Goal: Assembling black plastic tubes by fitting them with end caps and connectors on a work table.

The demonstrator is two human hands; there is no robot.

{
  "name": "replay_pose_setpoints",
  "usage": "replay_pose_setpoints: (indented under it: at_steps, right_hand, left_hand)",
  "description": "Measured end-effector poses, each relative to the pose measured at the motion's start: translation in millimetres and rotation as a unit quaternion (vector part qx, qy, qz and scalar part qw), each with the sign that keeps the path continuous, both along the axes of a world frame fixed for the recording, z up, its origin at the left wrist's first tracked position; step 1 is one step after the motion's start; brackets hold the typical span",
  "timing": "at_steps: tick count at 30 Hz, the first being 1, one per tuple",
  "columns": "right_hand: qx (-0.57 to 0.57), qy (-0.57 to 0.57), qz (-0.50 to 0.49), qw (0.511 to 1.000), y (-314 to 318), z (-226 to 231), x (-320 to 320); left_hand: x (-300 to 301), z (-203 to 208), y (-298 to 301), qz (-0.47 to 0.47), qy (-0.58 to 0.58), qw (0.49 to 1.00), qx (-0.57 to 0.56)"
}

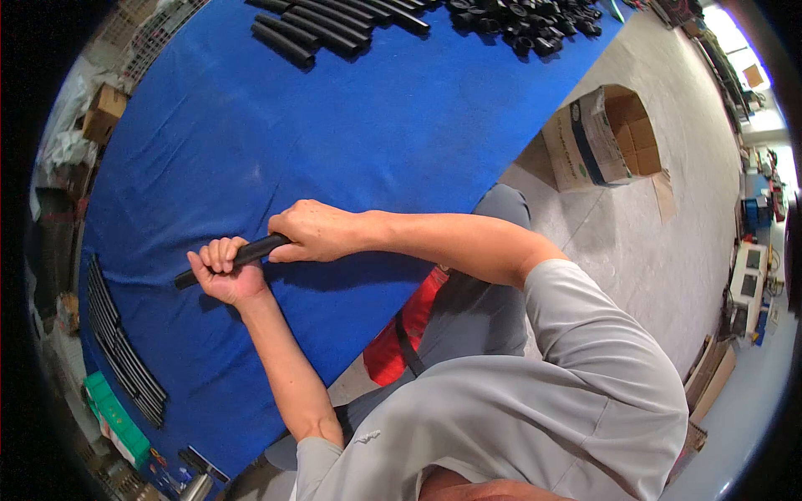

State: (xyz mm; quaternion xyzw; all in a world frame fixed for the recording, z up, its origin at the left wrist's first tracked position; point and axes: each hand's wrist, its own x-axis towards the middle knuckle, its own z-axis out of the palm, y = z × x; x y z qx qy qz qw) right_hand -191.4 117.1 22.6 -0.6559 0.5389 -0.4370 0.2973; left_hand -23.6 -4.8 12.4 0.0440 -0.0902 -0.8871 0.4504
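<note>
A short black tube (261, 248) is held slantwise over the blue cloth (359, 134) in both hands. My left hand (231, 271) wraps round it from below, fingers curled over the top, and the tube's lower left end sticks out past the palm. At the upper right end my right hand (313, 231) is closed round the tube; its fingers cover that end, so what is there is hidden. Similar black tubes (322, 29) lie side by side at the far edge, beside a heap of small black ring-like parts (526, 23).
Several thin black rods (125, 346) lie in a row at the left. Near the left corner are a green box (115, 417) and a metal cylinder (197, 486). An open cardboard box (597, 138) stands on the floor at the right. Something red (401, 338) lies by my leg.
</note>
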Motion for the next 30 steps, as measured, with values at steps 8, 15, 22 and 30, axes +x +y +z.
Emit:
replay_pose_setpoints:
  at_steps: [8,15,22,30]
  right_hand:
    - [0.038,0.063,-0.003,0.997,5.9,15.1,1.3]
    - [-0.002,0.023,-0.025,0.999,8.1,11.8,6.6]
    - [0.071,-0.093,0.025,0.993,10.9,17.5,-11.4]
    - [0.249,-0.213,0.042,0.944,9.1,20.6,-6.4]
  left_hand:
    - [-2.7,7.8,8.9,0.029,-0.019,0.999,0.007]
    - [-2.2,6.7,16.5,0.075,-0.041,0.996,0.027]
    - [-1.5,13.3,12.8,0.079,-0.030,0.996,0.014]
    - [-0.6,12.9,12.7,0.060,-0.033,0.997,-0.034]
